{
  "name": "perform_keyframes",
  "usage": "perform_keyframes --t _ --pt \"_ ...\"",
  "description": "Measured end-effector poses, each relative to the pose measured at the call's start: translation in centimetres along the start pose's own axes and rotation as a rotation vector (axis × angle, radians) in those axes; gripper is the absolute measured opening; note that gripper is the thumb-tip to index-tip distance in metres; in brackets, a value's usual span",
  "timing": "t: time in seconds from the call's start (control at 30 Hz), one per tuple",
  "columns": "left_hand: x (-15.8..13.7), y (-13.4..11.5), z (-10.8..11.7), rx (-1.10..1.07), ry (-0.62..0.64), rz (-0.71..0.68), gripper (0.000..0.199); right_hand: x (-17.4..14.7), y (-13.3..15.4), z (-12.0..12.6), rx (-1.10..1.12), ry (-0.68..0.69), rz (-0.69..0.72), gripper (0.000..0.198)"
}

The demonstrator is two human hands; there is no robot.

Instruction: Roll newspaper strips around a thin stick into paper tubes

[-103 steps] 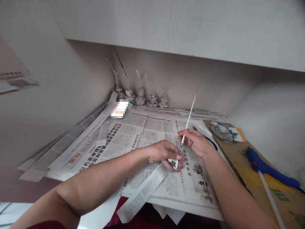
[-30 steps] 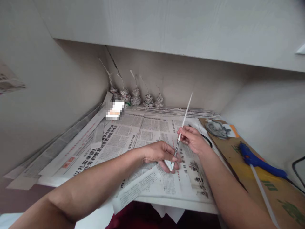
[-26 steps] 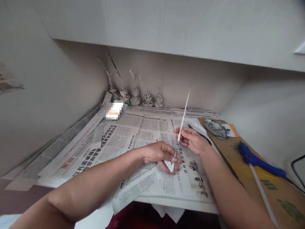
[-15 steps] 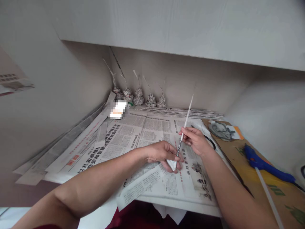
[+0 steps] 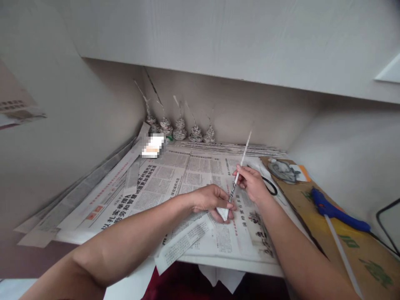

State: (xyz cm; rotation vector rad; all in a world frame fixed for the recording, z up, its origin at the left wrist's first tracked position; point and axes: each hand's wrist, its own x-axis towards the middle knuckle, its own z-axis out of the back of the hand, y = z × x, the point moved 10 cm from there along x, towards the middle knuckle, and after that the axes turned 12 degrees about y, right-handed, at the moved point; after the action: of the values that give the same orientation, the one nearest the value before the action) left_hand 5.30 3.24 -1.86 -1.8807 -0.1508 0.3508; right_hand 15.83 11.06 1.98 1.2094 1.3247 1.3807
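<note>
Between my hands is a thin newspaper tube, rolled in a spiral and tilted with its tip up and to the right. My left hand pinches its lower end, where a loose strip of newsprint still runs off toward the front edge. My right hand holds the tube higher up, between thumb and fingers. Both hands hover just above the newspaper sheets spread over the table. Part of the left hand's fingers is hidden behind the paper.
Several woven paper gourds stand along the back wall. Before them lies a bundle of rolled paper sticks. Cut newspaper strips are stacked at left. A blue glue gun rests on cardboard at right, near a grey rag.
My view has turned slightly to the right, so the scene sits a little further left. Both hands keep their hold on the paper tube, the grips looking much the same.
</note>
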Motion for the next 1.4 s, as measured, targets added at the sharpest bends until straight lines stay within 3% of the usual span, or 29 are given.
perform_keyframes --t 0.17,0.33,0.43,0.53,0.67,0.77,0.9,1.0,1.2,1.4 --pt "0.0 0.1 0.2 0.021 -0.02 0.011 0.037 0.2 -0.5 0.1 0.066 0.02 -0.012 0.036" --pt "0.0 0.0 0.2 0.034 -0.056 0.014 0.038 -0.1 -0.5 -1.1 -0.212 0.111 -0.029 0.042" --pt "-0.1 0.0 0.2 0.025 -0.081 0.025 0.039 -0.2 0.0 -1.2 -0.319 0.081 0.01 0.046" --pt "-0.2 -0.2 0.2 0.009 -0.077 0.024 0.037 -0.1 -0.1 -0.9 -0.253 0.062 -0.002 0.05" --pt "-0.5 -1.0 -0.9 -0.083 0.068 -0.005 0.035 0.1 -0.6 -0.2 -0.111 0.04 -0.042 0.056" --pt "-0.8 -1.7 -1.2 -0.124 0.124 -0.04 0.035 0.2 -0.7 1.5 -0.097 -0.07 -0.04 0.053" --pt "-0.6 -1.5 -0.7 -0.096 0.081 -0.033 0.032 0.6 -0.6 3.0 -0.234 -0.127 0.015 0.044" --pt "-0.4 -1.2 -0.3 -0.082 0.039 -0.037 0.031 0.8 -0.8 2.8 -0.261 -0.085 0.031 0.04" --pt "-0.4 -1.4 0.2 -0.083 -0.046 -0.07 0.031 0.5 -1.4 0.7 -0.016 0.081 -0.052 0.038" --pt "-0.7 -2.6 1.2 -0.125 -0.13 -0.176 0.03 0.1 -1.4 -0.7 -0.026 0.174 -0.089 0.037"
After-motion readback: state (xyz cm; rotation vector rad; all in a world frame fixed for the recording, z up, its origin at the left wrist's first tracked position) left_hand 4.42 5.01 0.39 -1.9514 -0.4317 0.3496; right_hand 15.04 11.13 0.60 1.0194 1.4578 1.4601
